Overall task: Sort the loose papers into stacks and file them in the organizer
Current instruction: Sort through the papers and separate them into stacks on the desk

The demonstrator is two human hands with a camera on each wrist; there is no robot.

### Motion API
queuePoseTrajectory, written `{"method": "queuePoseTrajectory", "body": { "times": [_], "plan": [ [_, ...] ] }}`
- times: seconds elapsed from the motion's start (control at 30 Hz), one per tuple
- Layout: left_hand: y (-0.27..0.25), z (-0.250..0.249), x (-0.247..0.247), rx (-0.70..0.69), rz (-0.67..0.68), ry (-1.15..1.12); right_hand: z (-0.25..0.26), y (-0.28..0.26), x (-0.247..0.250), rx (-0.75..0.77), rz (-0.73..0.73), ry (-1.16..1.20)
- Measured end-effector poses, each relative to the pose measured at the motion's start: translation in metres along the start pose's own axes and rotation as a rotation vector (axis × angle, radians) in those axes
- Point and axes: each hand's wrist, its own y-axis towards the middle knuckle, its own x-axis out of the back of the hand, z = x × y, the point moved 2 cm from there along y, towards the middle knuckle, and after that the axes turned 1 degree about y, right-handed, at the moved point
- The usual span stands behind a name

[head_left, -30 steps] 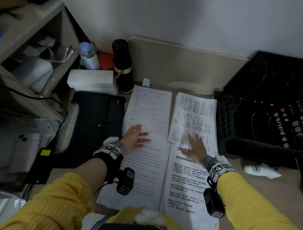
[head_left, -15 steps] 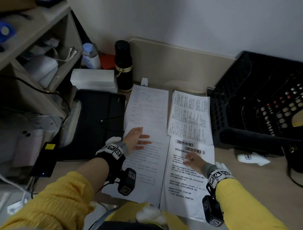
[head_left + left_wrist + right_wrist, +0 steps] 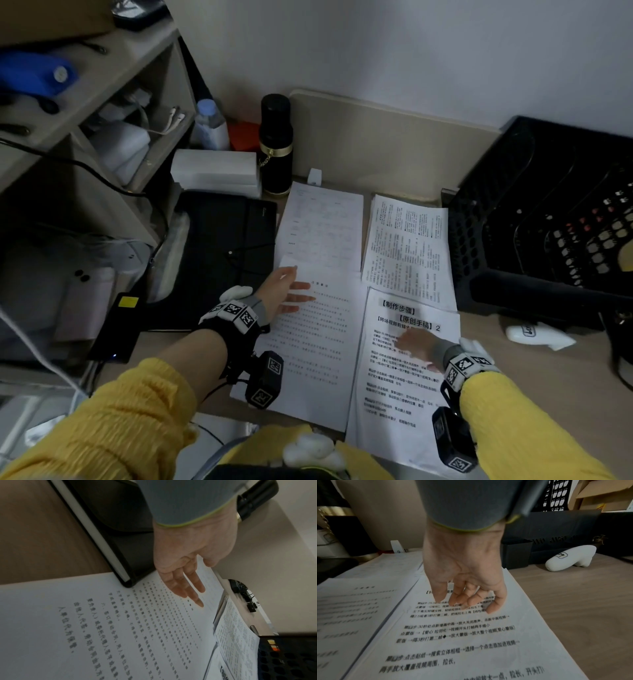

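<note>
Here, four printed sheets on the wooden desk point(image 3: 534, 377), laid two by two between a black folder point(image 3: 219, 253) and a black mesh organizer point(image 3: 548, 219).

Far left: faint table sheet point(image 3: 322, 226). Far right: dense-text sheet point(image 3: 407, 246). Near left: small-print sheet point(image 3: 308, 353), overlapping the table sheet's near edge. Near right: bold-headed sheet point(image 3: 394, 397).

Left hand point(image 3: 281, 291): fingers straight and spread, resting flat on the small-print sheet's top, gripping nothing.

Right hand point(image 3: 464, 574): fingers loosely bent, fingertips point(image 3: 491, 609) pressing the bold-headed sheet, nothing pinched.

Also one black flask point(image 3: 275, 144), one clear bottle point(image 3: 209, 125), one white device point(image 3: 537, 335) beside the organizer.
</note>
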Motion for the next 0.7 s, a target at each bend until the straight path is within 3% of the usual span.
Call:
{"method": "queuePoseTrajectory", "body": {
  "times": [0.23,0.7],
  "plan": [
    [0.003,-0.022,0.005,-0.065,0.020,0.027,0.019,0.002,0.028,0.060,-0.144,0.277],
    [0.046,-0.068,0.013,-0.177,-0.016,0.068,0.095,0.020,0.055,0.240,-0.232,0.614]
  ]
}}
